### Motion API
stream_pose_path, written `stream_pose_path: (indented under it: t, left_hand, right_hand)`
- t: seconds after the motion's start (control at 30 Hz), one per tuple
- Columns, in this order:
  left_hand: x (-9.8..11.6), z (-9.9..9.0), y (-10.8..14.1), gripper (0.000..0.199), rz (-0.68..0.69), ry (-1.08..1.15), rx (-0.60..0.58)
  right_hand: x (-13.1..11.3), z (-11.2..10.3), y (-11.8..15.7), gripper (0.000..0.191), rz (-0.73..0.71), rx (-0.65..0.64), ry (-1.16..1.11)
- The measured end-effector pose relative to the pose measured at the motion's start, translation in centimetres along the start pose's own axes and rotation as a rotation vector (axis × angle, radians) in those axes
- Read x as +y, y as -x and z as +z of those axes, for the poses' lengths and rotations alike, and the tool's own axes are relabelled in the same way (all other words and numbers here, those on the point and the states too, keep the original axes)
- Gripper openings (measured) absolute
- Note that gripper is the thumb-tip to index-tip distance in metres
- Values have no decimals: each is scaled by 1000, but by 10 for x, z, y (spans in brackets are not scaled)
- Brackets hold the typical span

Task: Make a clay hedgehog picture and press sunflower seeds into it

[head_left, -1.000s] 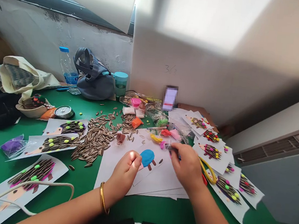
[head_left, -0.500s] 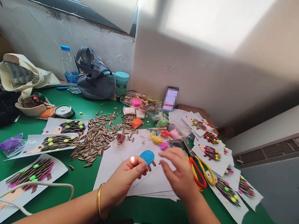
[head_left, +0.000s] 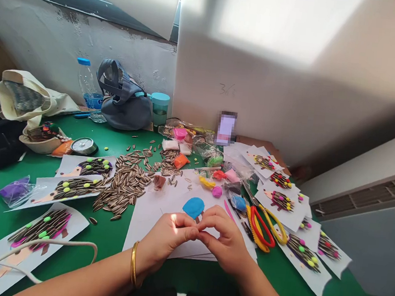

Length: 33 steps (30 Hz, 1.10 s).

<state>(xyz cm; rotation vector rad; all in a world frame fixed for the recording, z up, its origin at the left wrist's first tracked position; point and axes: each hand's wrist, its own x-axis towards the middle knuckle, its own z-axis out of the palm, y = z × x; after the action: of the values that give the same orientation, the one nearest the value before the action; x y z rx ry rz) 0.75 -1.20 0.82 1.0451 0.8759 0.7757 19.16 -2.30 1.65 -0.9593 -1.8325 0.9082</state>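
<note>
A flat blue clay piece (head_left: 194,207) shows just beyond my fingertips, over white paper (head_left: 146,218). My left hand (head_left: 173,234), with a gold bracelet on its wrist, is closed in a pinch. Its fingertips meet those of my right hand (head_left: 222,235), which is pinched too. What lies between the fingertips is too small to make out. Part of a brown clay strip shows beneath the blue piece. Beyond the paper lie yellow clay (head_left: 207,183) and a magenta clay ball (head_left: 217,191). Red and yellow scissors (head_left: 262,225) rest right of my right hand.
Striped sunflower seeds (head_left: 128,183) are heaped left of the paper. Hedgehog pictures lie at the left (head_left: 32,239) and right (head_left: 283,209). Farther back stand a grey bag (head_left: 127,105), a bottle (head_left: 92,94), a teal cup (head_left: 159,108) and a phone (head_left: 226,128). A white cable crosses the lower left.
My right hand has moved left and down, its spread fingers now pinched against my left fingertips. A blue clay packet by the scissors has come into view.
</note>
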Motion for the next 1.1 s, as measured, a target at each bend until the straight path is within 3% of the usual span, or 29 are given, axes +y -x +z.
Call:
stream_pose_path:
  t: [0.5,0.73,0.93,1.1]
  left_hand:
    - [3,2,2,35,-51,-9,16]
    - [10,4,4,39,93,-244,95]
    - [7,4,2,27,66,-145,102]
    - [4,3,2,29,38,-73,88]
  right_hand:
    - [2,3,2,7,-51,68,85]
    - [5,3,4,12,-33,66,55]
    - [6,5,6,12,-22,132,80]
    - [6,6,5,14,-48,174,107]
